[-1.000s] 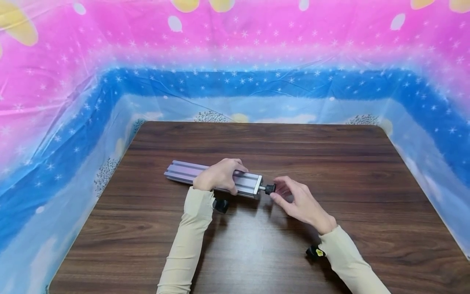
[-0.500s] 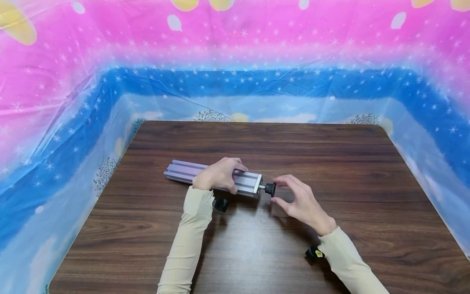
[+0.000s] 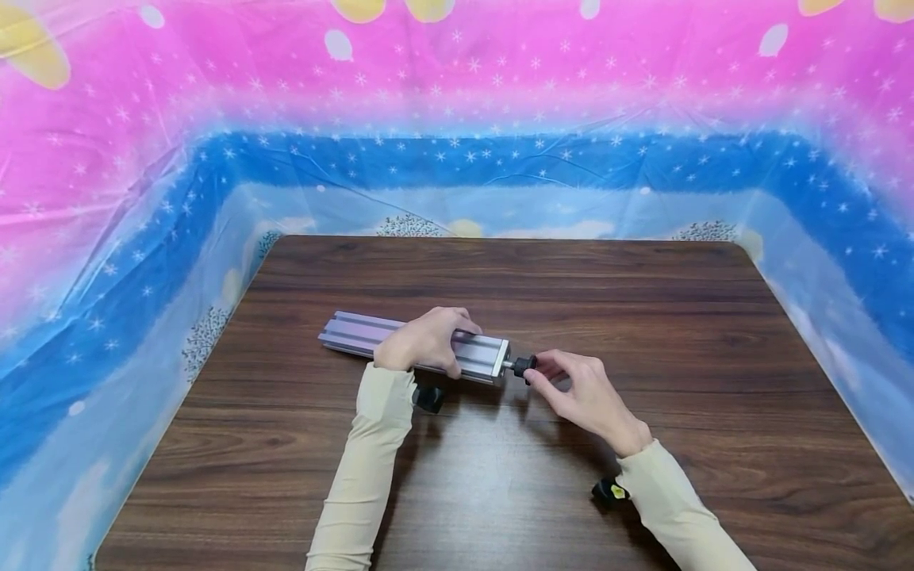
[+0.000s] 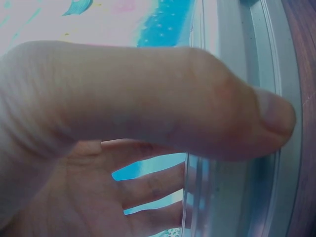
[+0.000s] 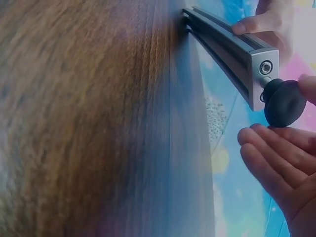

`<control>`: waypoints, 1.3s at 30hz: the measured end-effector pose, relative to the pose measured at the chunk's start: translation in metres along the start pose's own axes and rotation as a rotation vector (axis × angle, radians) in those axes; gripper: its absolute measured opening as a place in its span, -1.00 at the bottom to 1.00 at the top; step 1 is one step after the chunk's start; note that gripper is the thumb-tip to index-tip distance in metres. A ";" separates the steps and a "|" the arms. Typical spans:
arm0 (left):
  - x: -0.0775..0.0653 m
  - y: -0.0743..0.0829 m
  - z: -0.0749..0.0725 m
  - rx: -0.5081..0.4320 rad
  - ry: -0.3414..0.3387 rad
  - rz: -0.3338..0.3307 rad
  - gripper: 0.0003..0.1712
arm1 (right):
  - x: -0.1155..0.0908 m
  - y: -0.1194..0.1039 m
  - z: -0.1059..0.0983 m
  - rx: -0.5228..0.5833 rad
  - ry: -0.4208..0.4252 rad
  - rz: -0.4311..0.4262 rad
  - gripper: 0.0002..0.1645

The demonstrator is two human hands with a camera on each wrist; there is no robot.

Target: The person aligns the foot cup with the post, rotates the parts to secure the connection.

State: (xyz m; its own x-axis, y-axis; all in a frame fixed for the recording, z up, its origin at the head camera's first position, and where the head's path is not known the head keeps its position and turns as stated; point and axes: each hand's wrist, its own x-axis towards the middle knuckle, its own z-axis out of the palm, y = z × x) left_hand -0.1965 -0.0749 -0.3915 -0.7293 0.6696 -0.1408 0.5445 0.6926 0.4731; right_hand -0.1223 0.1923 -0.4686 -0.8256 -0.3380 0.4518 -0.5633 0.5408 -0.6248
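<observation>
A silver aluminium profile (image 3: pixel 359 329) with long grooves lies across the middle of the table in the head view. My left hand (image 3: pixel 427 339) grips it from above, thumb on the near side and fingers on the far side. In the left wrist view its thumb (image 4: pixel 197 106) lies over the grooved metal. From the end plate (image 5: pixel 256 90) a short metal stem sticks out to the right, bearing a black levelling foot (image 5: pixel 286 104). My right hand (image 3: pixel 589 396) pinches that foot's rim between thumb and fingers; part of it is hidden behind them.
The dark wood table (image 3: pixel 678 333) has a printed pink and blue cloth (image 3: pixel 457 166) standing round its back and sides. Black wrist cameras show beneath both cuffs, the left one (image 3: pixel 429 399) just in front of the profile.
The right fingers have come off the black foot, spread apart half a second ago, and now close on its rim again. The left hand and the profile have stayed in place.
</observation>
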 end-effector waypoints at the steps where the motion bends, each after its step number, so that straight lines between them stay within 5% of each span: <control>1: 0.000 0.000 0.000 -0.001 -0.001 -0.001 -0.21 | 0.000 0.000 0.000 0.001 -0.009 0.014 -0.77; 5: -0.001 0.000 0.000 -0.010 -0.005 -0.016 -0.20 | -0.002 -0.001 -0.001 -0.008 -0.018 0.008 -0.66; 11: -0.002 -0.001 0.000 -0.010 -0.010 -0.032 -0.19 | -0.002 0.002 -0.001 -0.013 0.003 -0.134 -0.26; 19: -0.002 0.000 0.001 -0.017 -0.012 -0.041 -0.18 | -0.001 0.003 0.000 -0.029 0.041 -0.205 -0.41; 25: -0.001 0.000 0.002 -0.015 -0.007 -0.040 -0.18 | -0.001 0.003 0.002 -0.022 0.051 -0.163 -0.50; 31: 0.000 0.001 0.002 -0.020 -0.008 -0.041 -0.19 | 0.000 0.000 0.002 -0.019 0.005 0.008 -0.74; 36: 0.000 0.002 0.001 -0.020 -0.010 -0.030 -0.21 | 0.001 -0.002 0.001 -0.034 -0.035 0.127 -0.65; 39: 0.000 0.002 0.001 -0.016 -0.008 -0.027 -0.21 | -0.001 -0.003 -0.001 -0.041 -0.038 0.100 -0.61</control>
State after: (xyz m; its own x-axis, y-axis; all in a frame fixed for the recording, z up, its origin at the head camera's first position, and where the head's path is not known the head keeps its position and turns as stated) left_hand -0.1954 -0.0737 -0.3912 -0.7402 0.6530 -0.1604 0.5181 0.7059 0.4829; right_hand -0.1198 0.1916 -0.4663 -0.8789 -0.3095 0.3630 -0.4765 0.6041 -0.6388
